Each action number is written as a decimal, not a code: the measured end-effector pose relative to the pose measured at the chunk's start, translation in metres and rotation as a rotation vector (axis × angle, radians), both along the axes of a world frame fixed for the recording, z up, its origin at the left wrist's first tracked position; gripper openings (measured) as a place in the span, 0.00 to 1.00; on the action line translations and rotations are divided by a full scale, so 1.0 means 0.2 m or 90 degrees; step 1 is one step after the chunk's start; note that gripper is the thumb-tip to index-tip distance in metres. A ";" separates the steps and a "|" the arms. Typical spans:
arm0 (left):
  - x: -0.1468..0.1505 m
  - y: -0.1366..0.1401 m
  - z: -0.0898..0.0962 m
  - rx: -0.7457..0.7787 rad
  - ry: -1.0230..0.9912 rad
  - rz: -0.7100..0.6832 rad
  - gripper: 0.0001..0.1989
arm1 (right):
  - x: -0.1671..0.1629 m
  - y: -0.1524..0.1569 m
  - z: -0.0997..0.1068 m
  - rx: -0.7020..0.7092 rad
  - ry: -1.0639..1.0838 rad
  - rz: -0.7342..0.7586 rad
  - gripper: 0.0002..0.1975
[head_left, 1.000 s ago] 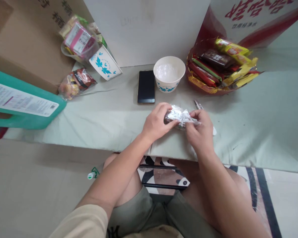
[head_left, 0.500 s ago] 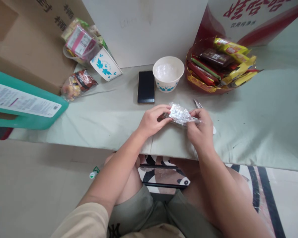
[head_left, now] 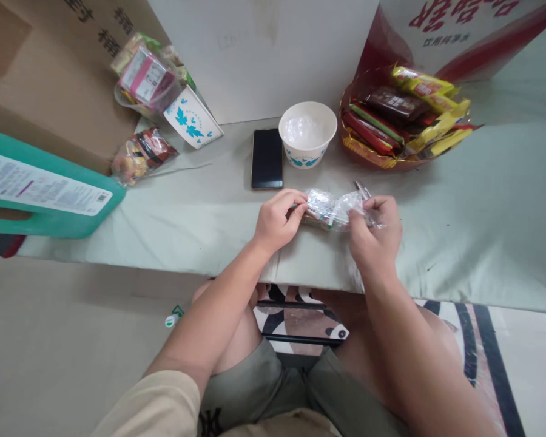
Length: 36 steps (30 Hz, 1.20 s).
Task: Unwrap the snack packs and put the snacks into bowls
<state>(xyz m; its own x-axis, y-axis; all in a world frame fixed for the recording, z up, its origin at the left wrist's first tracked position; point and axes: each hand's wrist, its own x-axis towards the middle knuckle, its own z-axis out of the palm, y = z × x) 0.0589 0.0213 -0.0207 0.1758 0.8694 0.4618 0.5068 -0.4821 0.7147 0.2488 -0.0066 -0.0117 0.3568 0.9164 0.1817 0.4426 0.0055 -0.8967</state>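
Between my two hands is a small packet (head_left: 319,205) in clear, shiny, crinkled wrapping, with brownish contents and printing partly showing. My left hand (head_left: 278,217) pinches its left end between thumb and fingers. With thumb and fingers closed, my right hand (head_left: 378,232) grips the clear plastic film (head_left: 347,206) stretching from the packet's right side. Behind the right hand a slim metal tool (head_left: 362,190) lies on the cloth, mostly covered, its kind unclear. A paper bowl (head_left: 307,136) with clear plastic inside stands just beyond the packet.
Left of the bowl lies a black phone (head_left: 267,159). A basket (head_left: 368,155) of wrapped snacks stands at the right. On the left are a bagged snack (head_left: 141,156), a tub of packets (head_left: 148,79), a tilted paper bowl (head_left: 193,118) and a green jug (head_left: 91,212).
My right hand has moved slightly right, drawing the clear film away from the packet. More of the packet's brownish contents shows; the left hand stays nearly in place.
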 end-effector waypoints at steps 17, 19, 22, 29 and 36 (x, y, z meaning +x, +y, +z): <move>0.09 -0.03 -0.01 -0.001 0.096 -0.032 0.15 | 0.00 0.00 0.03 -0.083 -0.066 0.148 0.11; 0.08 -0.02 -0.01 -0.024 0.077 -0.026 0.12 | 0.00 0.00 0.02 -0.082 -0.057 0.130 0.10; 0.06 -0.01 -0.01 -0.032 0.038 -0.018 0.04 | 0.02 0.00 0.01 -0.078 -0.033 0.103 0.10; 0.03 0.01 0.00 -0.066 -0.178 0.127 0.08 | 0.01 0.00 0.01 -0.067 0.000 0.058 0.11; -0.03 0.08 0.03 -0.267 -0.559 0.321 0.11 | 0.08 0.04 -0.01 -0.053 -0.024 -0.038 0.15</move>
